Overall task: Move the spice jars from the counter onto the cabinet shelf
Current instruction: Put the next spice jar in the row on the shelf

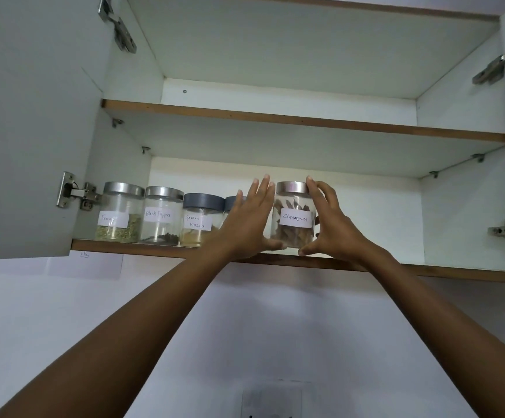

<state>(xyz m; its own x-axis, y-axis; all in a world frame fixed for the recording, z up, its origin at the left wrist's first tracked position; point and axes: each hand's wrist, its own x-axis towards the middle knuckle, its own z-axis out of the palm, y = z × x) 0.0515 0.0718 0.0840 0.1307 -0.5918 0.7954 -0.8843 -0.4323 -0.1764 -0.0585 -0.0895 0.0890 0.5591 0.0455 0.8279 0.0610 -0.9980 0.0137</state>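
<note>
Standing upright, cinnamon jar, label forward, between both hands, bottom shelf

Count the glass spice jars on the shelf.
5, in a row: fennel jar, black pepper jar, garam masala jar, a jar mostly hidden, cinnamon jar between both hands.

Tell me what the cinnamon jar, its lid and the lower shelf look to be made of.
Cinnamon jar: clear glass or hard plastic; the brown bark shows through, so which one stays open. It carries a white handwritten paper label.
Its lid: brushed metal by its dull silver sheen.
Lower shelf: white laminated board, judging by the smooth white faces and the brown wood-toned front edge.
</note>
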